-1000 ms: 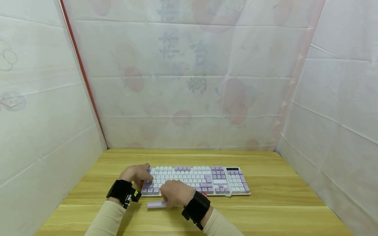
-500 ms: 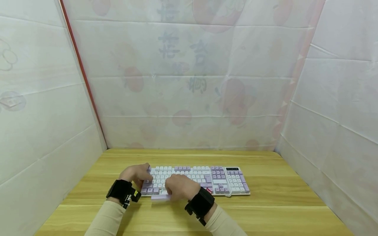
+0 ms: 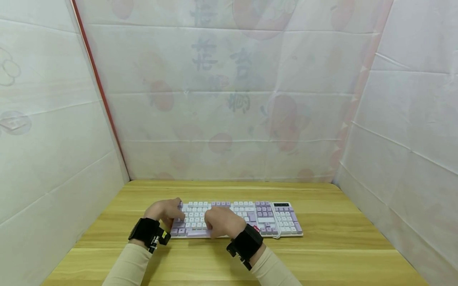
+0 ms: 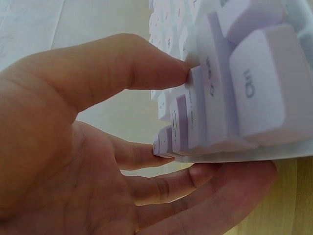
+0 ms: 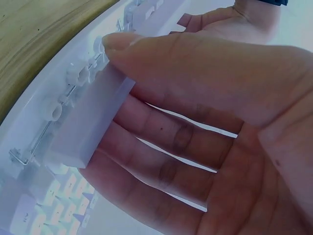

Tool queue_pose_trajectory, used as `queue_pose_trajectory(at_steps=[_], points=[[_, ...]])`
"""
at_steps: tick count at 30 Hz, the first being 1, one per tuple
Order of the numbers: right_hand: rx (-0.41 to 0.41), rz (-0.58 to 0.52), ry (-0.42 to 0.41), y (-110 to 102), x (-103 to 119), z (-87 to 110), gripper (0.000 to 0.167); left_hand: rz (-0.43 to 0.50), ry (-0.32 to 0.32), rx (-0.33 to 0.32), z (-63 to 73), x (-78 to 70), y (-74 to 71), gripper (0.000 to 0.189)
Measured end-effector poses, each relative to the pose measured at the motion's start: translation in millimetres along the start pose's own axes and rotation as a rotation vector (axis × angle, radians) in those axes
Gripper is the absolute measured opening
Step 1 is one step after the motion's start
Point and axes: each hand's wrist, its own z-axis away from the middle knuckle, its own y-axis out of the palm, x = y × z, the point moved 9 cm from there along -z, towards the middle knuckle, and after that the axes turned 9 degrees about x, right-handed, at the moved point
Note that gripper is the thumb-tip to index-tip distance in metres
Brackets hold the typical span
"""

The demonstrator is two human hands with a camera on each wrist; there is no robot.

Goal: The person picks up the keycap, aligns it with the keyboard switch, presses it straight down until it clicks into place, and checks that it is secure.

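A white and purple keyboard point(image 3: 262, 219) lies across the table. My left hand point(image 3: 165, 210) grips its left end; in the left wrist view the thumb touches the edge keys point(image 4: 195, 105), with fingers along the side and underside. My right hand point(image 3: 222, 221) pinches a long pale purple spacebar keycap point(image 5: 95, 117) between thumb and fingers. The keycap is tilted on edge over the keyboard's front row. Beside it, the right wrist view shows the bare spacebar slot with a wire stabilizer point(image 5: 46, 132) and white stems point(image 5: 78, 75).
A bundled white cable point(image 3: 277, 222) lies over the keyboard's right part, and a small red tag point(image 3: 256, 229) shows by my right wrist. The wooden table point(image 3: 322, 258) meets pale cloth walls point(image 3: 229, 119) at the back and sides.
My right hand has raised the spacebar keycap from the table in front of the keyboard and moved it forward and slightly right, over the front row. The left hand has stayed put.
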Motion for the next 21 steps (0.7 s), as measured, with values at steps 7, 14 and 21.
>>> queue_pose_trajectory(at_steps=[7, 14, 21], points=[[0.008, 0.0, 0.013, 0.0, -2.3, 0.3, 0.05, -0.002, 0.0, 0.005, 0.9, -0.5, 0.3, 0.07], [-0.02, 0.019, 0.008, -1.3, -5.9, 0.6, 0.026, 0.002, -0.004, 0.005, 1.6, -0.9, 0.4, 0.069], [-0.031, 0.001, 0.017, -0.6, -10.0, 0.8, 0.029, -0.017, -0.014, -0.005, 0.9, 0.8, -0.6, 0.07]])
